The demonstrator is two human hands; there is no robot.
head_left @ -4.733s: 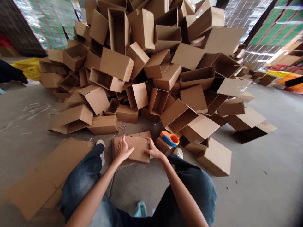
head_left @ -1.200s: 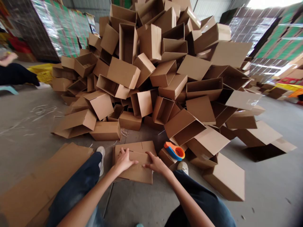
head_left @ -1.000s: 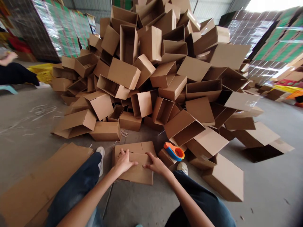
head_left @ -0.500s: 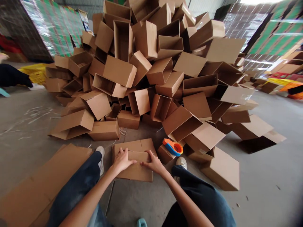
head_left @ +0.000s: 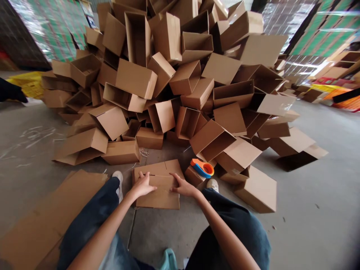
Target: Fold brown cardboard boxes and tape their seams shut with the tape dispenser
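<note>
Between my feet a cardboard box (head_left: 161, 198) lies on the floor, its brown flaps uppermost. My left hand (head_left: 143, 185) rests on its left part, thumb pointing inward and fingers spread along a flap edge. On the right part lies my right hand (head_left: 182, 185), fingers apart and thumb toward the middle. Neither hand wraps around anything. Just right of the box, an orange and blue tape dispenser (head_left: 201, 168) sits on top of a small cardboard block or box (head_left: 194, 177).
A tall heap of open cardboard boxes (head_left: 165, 78) rises ahead. Flattened cardboard sheets (head_left: 53, 210) lie at my left. A yellow crate (head_left: 29, 84) stands far left. Wrapped pallets (head_left: 323, 30) are behind at the right. A turquoise object (head_left: 169, 259) is below me.
Both hands have moved slightly apart on the box top, and the flap under them looks flatter. The whole view has shifted a little.
</note>
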